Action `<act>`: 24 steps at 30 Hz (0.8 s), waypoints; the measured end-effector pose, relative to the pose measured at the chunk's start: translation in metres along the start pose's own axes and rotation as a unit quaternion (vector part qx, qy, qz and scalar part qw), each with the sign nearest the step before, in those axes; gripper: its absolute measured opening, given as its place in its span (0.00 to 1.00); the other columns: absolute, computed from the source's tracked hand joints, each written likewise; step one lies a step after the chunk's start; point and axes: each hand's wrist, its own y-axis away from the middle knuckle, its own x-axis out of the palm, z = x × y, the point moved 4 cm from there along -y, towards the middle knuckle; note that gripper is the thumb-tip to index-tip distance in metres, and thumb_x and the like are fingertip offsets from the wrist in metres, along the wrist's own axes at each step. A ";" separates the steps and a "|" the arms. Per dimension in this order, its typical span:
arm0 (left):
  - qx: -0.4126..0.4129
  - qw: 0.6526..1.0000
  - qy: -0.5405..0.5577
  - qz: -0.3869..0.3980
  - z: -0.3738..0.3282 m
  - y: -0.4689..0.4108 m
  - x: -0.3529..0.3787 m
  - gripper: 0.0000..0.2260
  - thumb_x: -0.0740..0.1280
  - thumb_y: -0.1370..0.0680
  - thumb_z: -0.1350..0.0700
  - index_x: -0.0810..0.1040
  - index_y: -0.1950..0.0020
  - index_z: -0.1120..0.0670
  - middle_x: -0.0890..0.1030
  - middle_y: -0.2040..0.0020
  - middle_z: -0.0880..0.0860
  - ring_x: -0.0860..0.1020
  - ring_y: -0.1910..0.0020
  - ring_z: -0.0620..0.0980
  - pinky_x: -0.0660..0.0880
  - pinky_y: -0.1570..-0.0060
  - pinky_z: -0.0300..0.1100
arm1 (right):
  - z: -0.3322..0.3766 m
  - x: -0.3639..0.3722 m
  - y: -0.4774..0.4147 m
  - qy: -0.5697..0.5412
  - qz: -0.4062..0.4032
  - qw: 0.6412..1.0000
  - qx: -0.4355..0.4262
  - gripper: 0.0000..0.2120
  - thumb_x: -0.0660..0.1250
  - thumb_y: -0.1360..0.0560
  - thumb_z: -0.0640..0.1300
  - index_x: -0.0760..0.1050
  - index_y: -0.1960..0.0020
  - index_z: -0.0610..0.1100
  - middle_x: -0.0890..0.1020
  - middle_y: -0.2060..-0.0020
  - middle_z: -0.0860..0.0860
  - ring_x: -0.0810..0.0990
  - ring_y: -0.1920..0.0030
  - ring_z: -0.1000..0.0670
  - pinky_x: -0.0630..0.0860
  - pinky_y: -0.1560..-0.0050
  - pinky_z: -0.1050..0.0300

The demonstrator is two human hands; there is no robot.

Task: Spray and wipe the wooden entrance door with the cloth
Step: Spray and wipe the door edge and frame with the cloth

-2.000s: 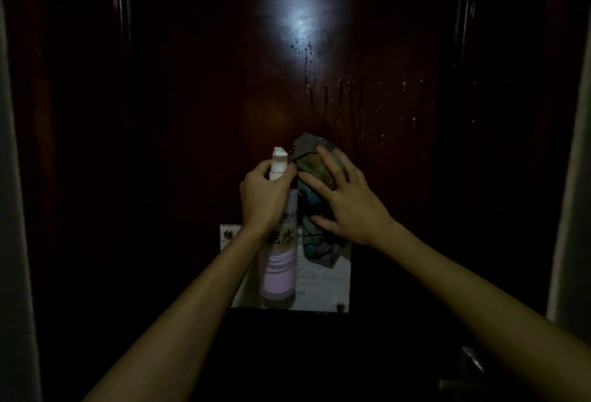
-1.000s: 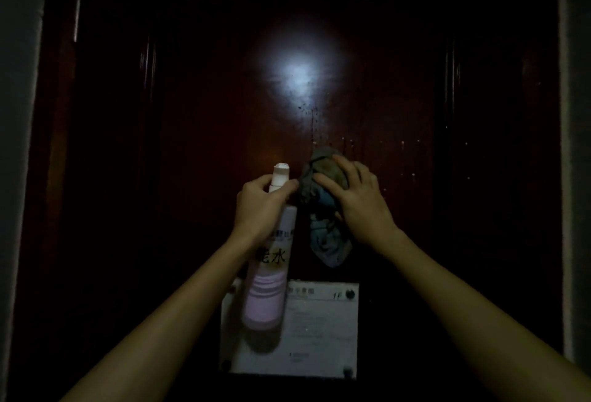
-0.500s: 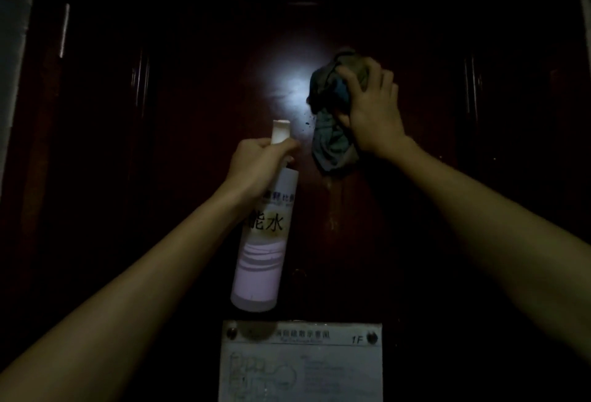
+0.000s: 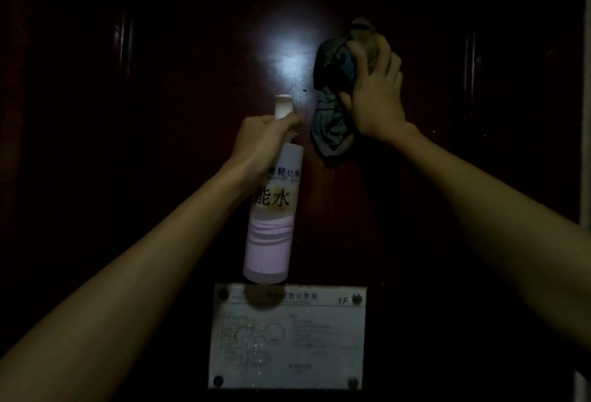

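The right hand [image 4: 374, 94] presses a bunched cloth [image 4: 332, 107] flat against the dark wooden door [image 4: 179, 81], fingers curled over it; the left hand [image 4: 262, 142] grips the spray bottle [image 4: 271, 216] just beside, above a floor-plan plaque [image 4: 287, 337].

Bunched grey cloth [image 4: 329, 133] against dark door [image 4: 176, 65]

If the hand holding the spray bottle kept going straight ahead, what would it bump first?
Probably the wooden door: the left hand and its spray bottle point at it, though the gap is unclear.
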 end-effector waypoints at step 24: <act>-0.056 0.997 -0.007 0.060 0.061 0.096 0.054 0.12 0.71 0.22 0.49 0.84 0.53 0.59 0.85 0.55 0.62 0.80 0.60 0.51 0.73 0.58 0.45 | -0.033 0.016 0.268 -0.020 0.113 0.988 -0.106 0.43 0.76 0.34 0.50 0.57 0.27 0.51 0.51 0.25 0.40 0.54 0.27 0.34 0.65 0.32 0.33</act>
